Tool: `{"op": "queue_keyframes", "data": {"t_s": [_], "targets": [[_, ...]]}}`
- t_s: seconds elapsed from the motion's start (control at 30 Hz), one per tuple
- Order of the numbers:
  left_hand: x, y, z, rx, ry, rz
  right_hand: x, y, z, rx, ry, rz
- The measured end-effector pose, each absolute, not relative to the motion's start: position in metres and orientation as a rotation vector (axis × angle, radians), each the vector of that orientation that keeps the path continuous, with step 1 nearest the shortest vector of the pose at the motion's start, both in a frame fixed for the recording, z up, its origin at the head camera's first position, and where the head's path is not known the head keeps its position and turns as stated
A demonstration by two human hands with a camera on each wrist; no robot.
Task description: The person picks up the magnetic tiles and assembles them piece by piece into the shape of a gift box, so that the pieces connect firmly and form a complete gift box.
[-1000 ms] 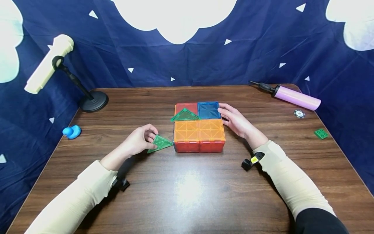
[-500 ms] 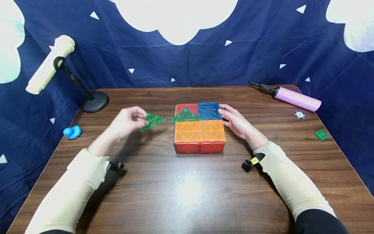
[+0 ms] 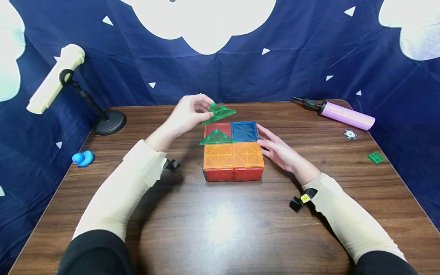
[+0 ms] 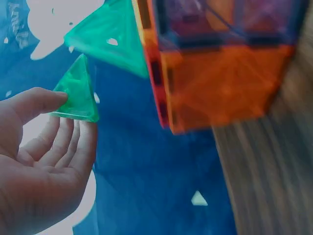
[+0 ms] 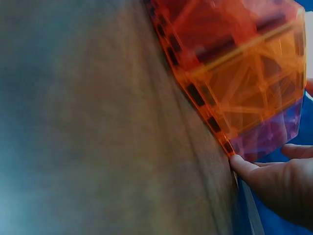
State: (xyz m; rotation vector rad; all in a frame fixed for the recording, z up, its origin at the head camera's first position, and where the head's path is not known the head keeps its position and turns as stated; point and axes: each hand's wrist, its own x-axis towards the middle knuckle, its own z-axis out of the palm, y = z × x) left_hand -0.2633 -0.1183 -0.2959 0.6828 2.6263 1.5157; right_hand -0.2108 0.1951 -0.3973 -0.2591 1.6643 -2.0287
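In the head view my left hand [image 3: 187,114] pinches a green triangular magnetic tile [image 3: 220,111] between thumb and fingers, in the air over the back left of a box. The box [image 3: 234,175] is built of translucent magnetic tiles. Its top shows two orange tiles [image 3: 233,155] in front, with a red tile [image 3: 215,127] and a blue tile [image 3: 245,131] behind. Another green triangular tile [image 3: 217,138] is on the box's left part. My right hand [image 3: 280,151] touches the box's right side. In the right wrist view its thumb [image 5: 247,166] meets the box's lower corner.
A lamp-like cream tube on a black stand [image 3: 109,121] and a blue toy duck [image 3: 83,157] are at the left. To the right lie a purple hand pump [image 3: 347,115], a poker chip [image 3: 350,134] and a green toy brick [image 3: 376,157]. A blue cloth hangs behind the wooden table [image 3: 275,229].
My left hand has lifted the green triangular tile off the table and carried it up, back and right, over the box. My right hand stays at the box's side, its fingers slightly shifted.
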Motion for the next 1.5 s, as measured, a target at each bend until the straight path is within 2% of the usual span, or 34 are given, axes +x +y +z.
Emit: {"op": "queue_keyframes", "data": {"t_s": [0.37,1.0,1.5], "targets": [[-0.267,-0.072,-0.286,0.861,2.622,1.175,-0.172,0.192,-0.397,-0.336,1.627,-2.063],[-0.253,-0.038,-0.289,1.067,2.639,0.850,-0.171,0.196,-0.396,-0.269,1.681,-2.019],[-0.253,-0.037,-0.291,1.124,2.608,0.795,-0.170,0.195,-0.397,-0.301,1.670,-2.041]]}}
